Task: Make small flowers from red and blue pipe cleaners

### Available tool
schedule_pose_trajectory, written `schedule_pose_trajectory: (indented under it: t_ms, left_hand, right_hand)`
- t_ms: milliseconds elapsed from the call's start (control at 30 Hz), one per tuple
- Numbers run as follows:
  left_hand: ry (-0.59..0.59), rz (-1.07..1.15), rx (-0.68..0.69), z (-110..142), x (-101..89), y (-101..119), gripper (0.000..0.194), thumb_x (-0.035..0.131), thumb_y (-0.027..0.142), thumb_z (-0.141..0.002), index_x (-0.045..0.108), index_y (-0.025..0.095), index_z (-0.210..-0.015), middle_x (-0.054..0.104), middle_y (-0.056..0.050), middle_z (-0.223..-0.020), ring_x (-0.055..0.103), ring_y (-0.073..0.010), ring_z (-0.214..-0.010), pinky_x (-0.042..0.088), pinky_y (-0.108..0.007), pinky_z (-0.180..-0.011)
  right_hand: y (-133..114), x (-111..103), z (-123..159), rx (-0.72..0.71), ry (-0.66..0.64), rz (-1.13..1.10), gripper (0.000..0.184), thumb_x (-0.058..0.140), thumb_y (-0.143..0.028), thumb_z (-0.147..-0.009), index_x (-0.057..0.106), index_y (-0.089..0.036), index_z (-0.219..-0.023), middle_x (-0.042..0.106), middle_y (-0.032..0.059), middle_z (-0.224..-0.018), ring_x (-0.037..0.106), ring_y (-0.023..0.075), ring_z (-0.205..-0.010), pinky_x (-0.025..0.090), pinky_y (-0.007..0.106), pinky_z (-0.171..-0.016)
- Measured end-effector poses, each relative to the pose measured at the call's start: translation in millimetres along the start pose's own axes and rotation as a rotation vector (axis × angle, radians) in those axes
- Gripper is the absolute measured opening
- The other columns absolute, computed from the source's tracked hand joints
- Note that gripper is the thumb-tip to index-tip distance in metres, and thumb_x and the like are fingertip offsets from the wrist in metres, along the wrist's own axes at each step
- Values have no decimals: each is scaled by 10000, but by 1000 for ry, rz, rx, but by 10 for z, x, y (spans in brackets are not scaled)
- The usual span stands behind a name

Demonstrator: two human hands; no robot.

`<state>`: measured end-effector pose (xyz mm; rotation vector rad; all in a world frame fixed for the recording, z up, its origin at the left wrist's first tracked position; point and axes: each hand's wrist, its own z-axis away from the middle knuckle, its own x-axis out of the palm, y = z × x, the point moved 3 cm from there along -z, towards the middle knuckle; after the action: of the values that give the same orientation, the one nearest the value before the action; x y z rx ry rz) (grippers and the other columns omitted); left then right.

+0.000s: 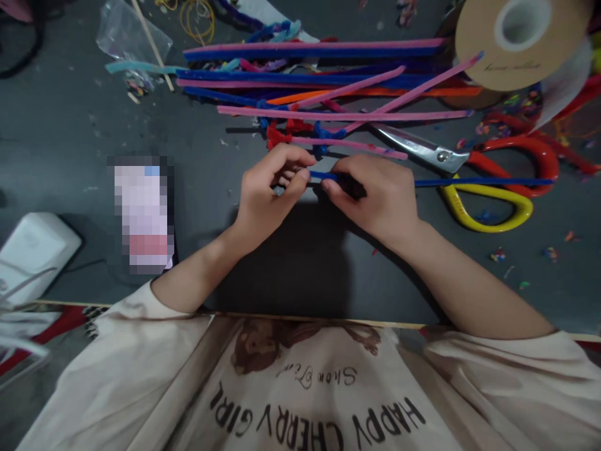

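Blue stick (432,183) is in the person's two hands, over the dark table (282,263). The left hand (267,191) pinches it near one end with thumb and finger. The right hand (382,197) pinches it too, just beside the left one, with its fingers curled in. The long part pokes out past the right hand and crosses the handles of the scissors (442,156). Their blades are a bit apart. Past the hands lie pink sticks (347,115) and an orange stick (455,91). A big roll (474,44) is at the far right, and a phone (145,216) lies on the left.
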<state>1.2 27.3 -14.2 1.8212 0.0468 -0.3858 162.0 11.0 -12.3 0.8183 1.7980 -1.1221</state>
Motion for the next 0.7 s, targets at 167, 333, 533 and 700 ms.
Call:
schedule_pose_trajectory:
  t_ms: [167, 333, 533, 700]
  left_hand:
    - [-12, 54, -101, -37, 19, -24, 97, 529, 228, -835, 612, 180, -853, 585, 34, -697, 525, -19, -582, 428, -151, -555]
    - [-39, 49, -155, -88, 28, 22, 88, 531, 212, -817, 612, 182, -832, 534, 42, -661, 488, -23, -565, 404, -167, -538]
    - [-160, 92, -169, -162, 17, 58, 182, 466, 99, -806, 604, 215, -788, 488, 43, -581, 423, -26, -481, 326, -198, -442]
    - [-145, 108, -195, -232, 52, 36, 194, 450, 46, -761, 579, 190, -754, 457, 45, -576, 395, -33, -487, 338, -200, -470]
  right_hand:
    - [22, 10, -15, -13, 5, 5, 247, 436, -364, -891, 610, -197, -841, 672, 46, -747, 629, 168, -715, 418, 298, -623]
    - [45, -25, -24, -21, 0, -58, 260, 423, -392, -896, 606, -218, -836, 673, 36, -744, 622, 157, -699, 430, 291, -624]
    - [37, -43, -22, -42, 54, -135, 224, 482, -365, -858, 604, -205, -760, 631, 8, -626, 600, 133, -605, 413, 265, -567]
    - [38, -48, -16, -23, 149, -178, 167, 529, -325, -837, 637, -204, -798, 686, 15, -695, 637, 128, -651, 439, 251, -591]
